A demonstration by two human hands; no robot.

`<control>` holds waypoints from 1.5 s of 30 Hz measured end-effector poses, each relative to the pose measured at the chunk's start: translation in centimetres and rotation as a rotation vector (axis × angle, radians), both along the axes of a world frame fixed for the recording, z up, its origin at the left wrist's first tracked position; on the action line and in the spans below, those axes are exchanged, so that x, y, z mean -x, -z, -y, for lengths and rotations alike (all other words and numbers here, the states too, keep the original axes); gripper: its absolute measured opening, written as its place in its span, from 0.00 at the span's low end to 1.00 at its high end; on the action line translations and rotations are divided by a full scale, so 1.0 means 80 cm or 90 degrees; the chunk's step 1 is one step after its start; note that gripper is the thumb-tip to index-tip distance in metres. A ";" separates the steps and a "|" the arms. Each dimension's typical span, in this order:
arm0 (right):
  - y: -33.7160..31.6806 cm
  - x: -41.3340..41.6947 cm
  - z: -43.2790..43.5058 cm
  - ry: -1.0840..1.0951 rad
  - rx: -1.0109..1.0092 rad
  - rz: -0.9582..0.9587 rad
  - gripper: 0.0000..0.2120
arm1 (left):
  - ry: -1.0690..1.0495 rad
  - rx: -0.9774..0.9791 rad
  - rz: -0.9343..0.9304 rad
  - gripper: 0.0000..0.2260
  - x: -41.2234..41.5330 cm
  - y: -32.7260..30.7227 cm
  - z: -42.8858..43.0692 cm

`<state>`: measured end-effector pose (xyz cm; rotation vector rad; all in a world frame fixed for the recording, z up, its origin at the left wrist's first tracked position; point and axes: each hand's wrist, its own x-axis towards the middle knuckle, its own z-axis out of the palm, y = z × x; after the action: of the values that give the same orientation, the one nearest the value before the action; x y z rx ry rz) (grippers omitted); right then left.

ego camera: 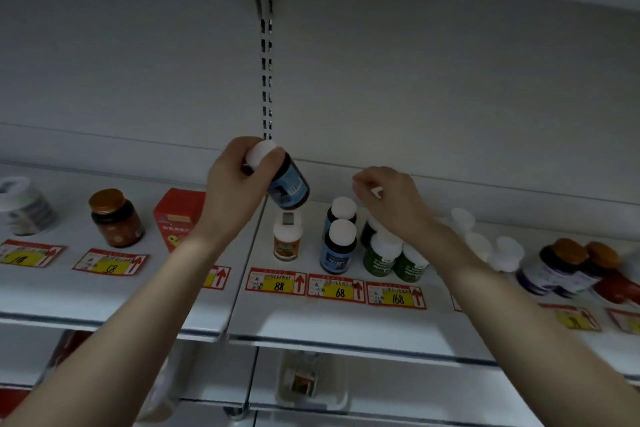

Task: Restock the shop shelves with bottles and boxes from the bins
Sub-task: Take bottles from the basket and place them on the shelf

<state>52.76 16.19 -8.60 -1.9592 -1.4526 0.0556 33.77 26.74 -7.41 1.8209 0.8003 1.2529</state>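
The held bottle (289, 185) in the left hand (235, 184) is dark brown with a blue label and a white cap. Two standing bottles (337, 250) show the same brown, blue and white. The green bottles (379, 258) have white caps. The small bottle (285, 241) is white with an orange-red label. The box (176, 215) is red with yellow print. The jar (116, 218) is dark with a copper-orange lid. The price tags (275, 282) are red with yellow panels, black digits and red arrows. The shelf (311, 319) is greyish white.
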 end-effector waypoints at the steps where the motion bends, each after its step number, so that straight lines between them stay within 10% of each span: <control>1: 0.003 0.007 0.018 0.005 -0.071 0.000 0.09 | 0.006 -0.009 -0.004 0.08 -0.010 -0.006 -0.002; 14: 0.189 0.079 0.143 -0.026 -0.107 0.061 0.12 | 0.188 0.165 -0.100 0.13 -0.136 -0.001 -0.045; 33: 0.212 0.080 0.141 0.009 -0.161 0.069 0.02 | 0.251 0.154 -0.385 0.06 -0.176 0.055 -0.052; 45: 0.211 0.080 0.142 0.018 -0.133 0.052 0.03 | 0.224 0.225 -0.338 0.08 -0.179 0.073 -0.049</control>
<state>46.35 4.83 -25.51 -1.8292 -1.4210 -0.1838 48.08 30.62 -13.26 1.9054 0.8641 0.3737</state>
